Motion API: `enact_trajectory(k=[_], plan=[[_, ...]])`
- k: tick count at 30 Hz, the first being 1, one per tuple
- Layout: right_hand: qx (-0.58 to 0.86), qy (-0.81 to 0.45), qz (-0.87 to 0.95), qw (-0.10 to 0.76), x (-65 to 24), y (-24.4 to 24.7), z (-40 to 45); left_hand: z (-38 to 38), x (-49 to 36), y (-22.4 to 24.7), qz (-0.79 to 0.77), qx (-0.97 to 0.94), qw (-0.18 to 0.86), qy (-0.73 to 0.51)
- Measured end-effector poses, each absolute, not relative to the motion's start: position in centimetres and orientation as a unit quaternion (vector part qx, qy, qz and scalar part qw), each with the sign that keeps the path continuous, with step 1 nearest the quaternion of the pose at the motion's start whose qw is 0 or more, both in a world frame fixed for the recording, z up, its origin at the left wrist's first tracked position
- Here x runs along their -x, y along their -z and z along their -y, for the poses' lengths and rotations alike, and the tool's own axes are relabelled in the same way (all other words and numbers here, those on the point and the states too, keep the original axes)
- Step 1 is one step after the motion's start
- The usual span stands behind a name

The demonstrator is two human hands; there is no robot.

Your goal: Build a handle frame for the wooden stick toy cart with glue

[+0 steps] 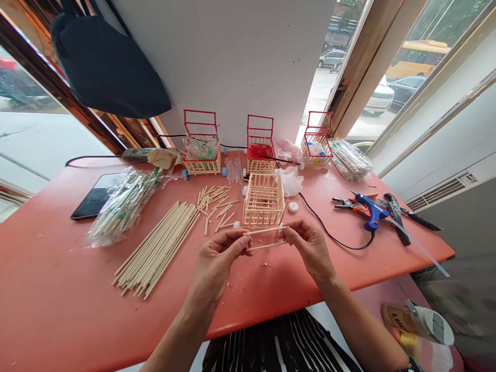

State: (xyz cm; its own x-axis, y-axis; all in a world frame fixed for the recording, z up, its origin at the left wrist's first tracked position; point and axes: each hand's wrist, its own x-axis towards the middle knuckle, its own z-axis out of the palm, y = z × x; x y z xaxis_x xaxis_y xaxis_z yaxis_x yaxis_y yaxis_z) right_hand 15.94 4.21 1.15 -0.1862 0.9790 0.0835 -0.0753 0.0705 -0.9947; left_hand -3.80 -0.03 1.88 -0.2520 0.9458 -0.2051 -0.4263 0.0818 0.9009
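Note:
Between my two hands is a small rectangular frame of wooden sticks (266, 231), held just above the tabletop. My left hand (217, 258) pinches its left end between thumb and fingers. On the other end, my right hand (309, 247) has a similar pinch. Right behind the frame stands a basket made of pale sticks (264, 196), without any red parts. Short cut sticks (217, 204) lie scattered left of the basket, and a bundle of long sticks (158, 248) lies nearer my left forearm.
Three baskets with red handles (201, 150) line the wall. A blue glue gun (371, 211), pliers (343, 203) and cutters (396, 217) lie at right. Plastic-wrapped sticks (124, 201) cover part of a black tablet (91, 202). A white cap (293, 207) sits beside the pale basket.

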Motion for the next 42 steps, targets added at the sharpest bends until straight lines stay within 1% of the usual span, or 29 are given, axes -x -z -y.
enact_trajectory(k=[6,13,19,29,36,42], plan=[[0.430,-0.531,0.549,0.481,-15.9,-1.2,-4.2,0.0,3.8,-1.9,-0.489,-0.264,0.547,-0.626],[0.431,-0.558,0.531,0.469,-15.9,-1.2,-4.3,-0.4,4.3,-1.7,-0.483,-0.281,0.540,-0.630],[0.425,-0.539,0.562,0.461,-16.2,-2.4,-4.4,-1.0,4.5,-3.2,-0.466,-0.322,0.511,-0.647],[0.395,-0.540,0.542,0.508,-15.5,-4.8,-6.5,-3.2,4.4,-5.2,-0.435,-0.351,0.493,-0.667],[0.396,-0.536,0.538,0.517,-15.2,-4.7,-6.8,-3.5,4.4,-5.2,-0.433,-0.348,0.502,-0.663],[0.396,-0.528,0.532,0.531,-15.2,-4.4,-6.9,-3.7,4.6,-5.5,-0.442,-0.365,0.488,-0.658]])
